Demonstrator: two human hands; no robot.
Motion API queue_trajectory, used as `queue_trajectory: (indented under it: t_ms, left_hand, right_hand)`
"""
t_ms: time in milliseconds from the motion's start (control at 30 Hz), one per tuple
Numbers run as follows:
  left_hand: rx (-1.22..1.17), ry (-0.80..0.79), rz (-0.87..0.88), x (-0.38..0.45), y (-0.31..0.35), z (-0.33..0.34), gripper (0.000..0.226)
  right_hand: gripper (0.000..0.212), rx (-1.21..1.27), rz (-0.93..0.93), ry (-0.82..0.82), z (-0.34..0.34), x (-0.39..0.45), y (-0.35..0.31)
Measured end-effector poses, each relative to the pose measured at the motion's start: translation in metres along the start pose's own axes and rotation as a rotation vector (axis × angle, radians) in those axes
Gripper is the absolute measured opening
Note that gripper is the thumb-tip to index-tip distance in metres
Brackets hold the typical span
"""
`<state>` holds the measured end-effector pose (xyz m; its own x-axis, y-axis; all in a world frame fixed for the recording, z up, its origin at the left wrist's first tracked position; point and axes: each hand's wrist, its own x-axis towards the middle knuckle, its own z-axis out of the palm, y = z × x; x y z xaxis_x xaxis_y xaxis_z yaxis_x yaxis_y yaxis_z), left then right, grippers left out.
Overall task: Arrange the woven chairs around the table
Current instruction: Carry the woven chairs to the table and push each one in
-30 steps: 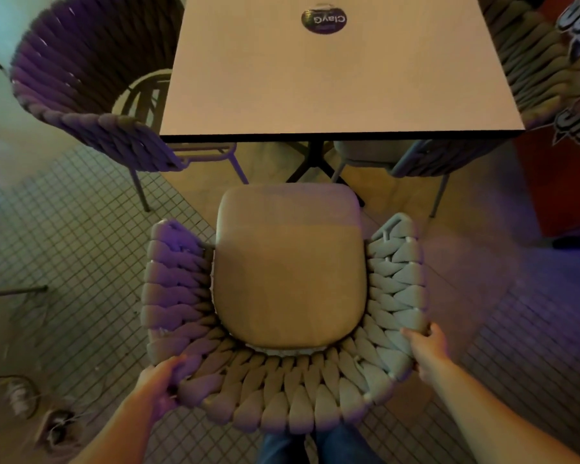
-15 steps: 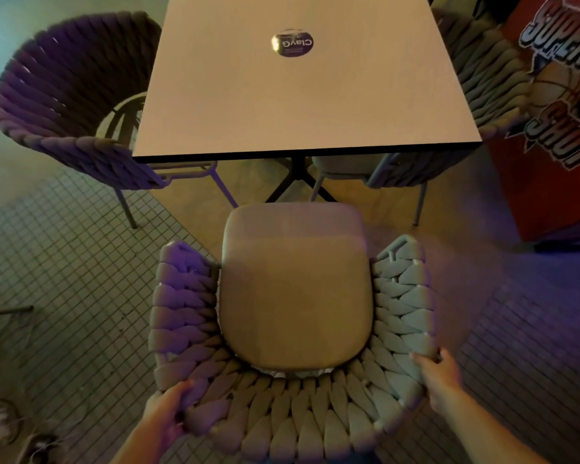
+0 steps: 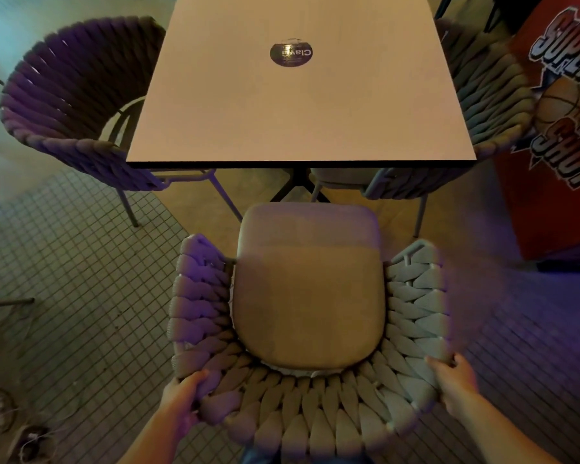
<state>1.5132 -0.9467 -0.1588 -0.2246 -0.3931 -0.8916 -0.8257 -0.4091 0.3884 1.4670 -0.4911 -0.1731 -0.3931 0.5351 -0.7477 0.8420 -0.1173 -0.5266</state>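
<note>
A woven chair (image 3: 315, 406) with a tan seat cushion (image 3: 308, 296) stands right below me, facing the square table (image 3: 298, 105). My left hand (image 3: 181, 400) grips the woven back at its left corner, and my right hand (image 3: 452, 380) grips the right corner. The cushion's front edge sits a short way back from the table's near edge. A second woven chair (image 3: 71, 105) stands at the table's left side, and a third woven chair (image 3: 486, 105) is tucked in at the right side.
A red cabinet with a basketball graphic (image 3: 556, 135) stands at the right, close behind the right chair. The table's dark base (image 3: 298, 182) shows under its near edge. Loose cables (image 3: 0, 413) lie on the tiled floor at the lower left.
The chair and the table have shifted to the right and lower in view. The gap between cushion and table edge looks slightly wider. Both hands keep their grip on the chair back.
</note>
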Motion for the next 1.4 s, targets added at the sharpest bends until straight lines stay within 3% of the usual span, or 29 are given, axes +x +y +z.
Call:
queue_trajectory:
  t_ms: [700, 1067, 1133, 1267, 1400]
  left_hand:
    - [0.082, -0.009, 0.007, 0.016, 0.015, -0.03, 0.038]
    - [0.072, -0.009, 0.001, 0.013, 0.009, -0.029, 0.029]
    - [0.153, 0.069, 0.116, 0.014, 0.02, -0.029, 0.032]
    - [0.635, 0.277, 0.454, 0.027, 0.069, -0.04, 0.058]
    - [0.881, 0.262, 0.599, 0.05, 0.125, -0.032, 0.058]
  right_hand:
    - [0.03, -0.051, -0.025, 0.008, 0.025, -0.011, 0.015]
    - [0.038, -0.147, -0.026, 0.019, 0.023, -0.008, 0.016]
    - [0.041, -0.222, -0.086, 0.059, 0.025, -0.014, 0.006]
    - [0.057, -0.422, -0.306, 0.118, 0.028, -0.019, -0.037]
    - [0.053, -0.569, -0.497, 0.09, 0.034, -0.008, -0.093]
